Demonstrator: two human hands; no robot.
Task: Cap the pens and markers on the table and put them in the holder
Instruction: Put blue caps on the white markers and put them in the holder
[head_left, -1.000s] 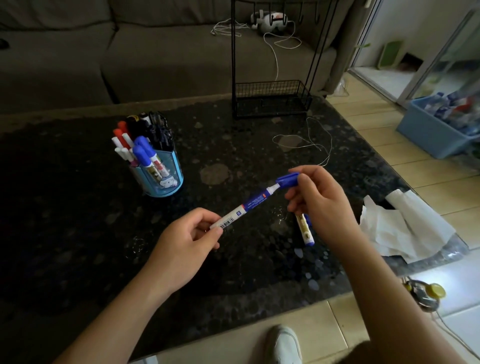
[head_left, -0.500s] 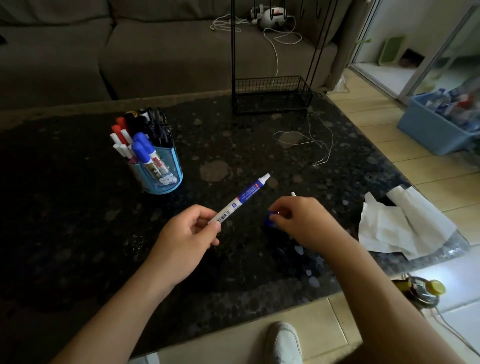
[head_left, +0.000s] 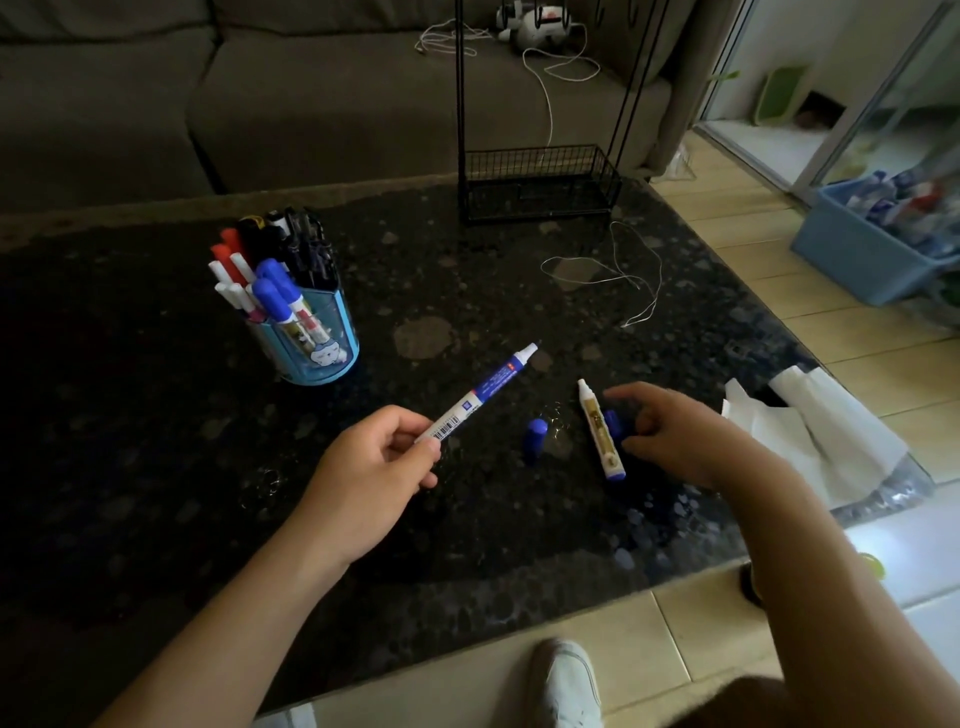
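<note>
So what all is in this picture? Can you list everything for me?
table: one, black speckled
held marker: one, white and blue, uncapped, raised over the table
lying marker: one, white, blue end, uncapped, on the table
loose cap: one, blue, on the table between the markers
second cap: one, blue, right of the lying marker
holder: one, blue, table's left, full of pens
wire rack: one, black, far table edge
string: one, white, before the rack
tissue: one, white, table's right edge
sofa: one, grey, behind
bin: one, blue, floor, right
shoe: one, white, floor, near
left hand: grips the held marker's rear
right hand: fingers curled by the second cap; grip unclear
</note>
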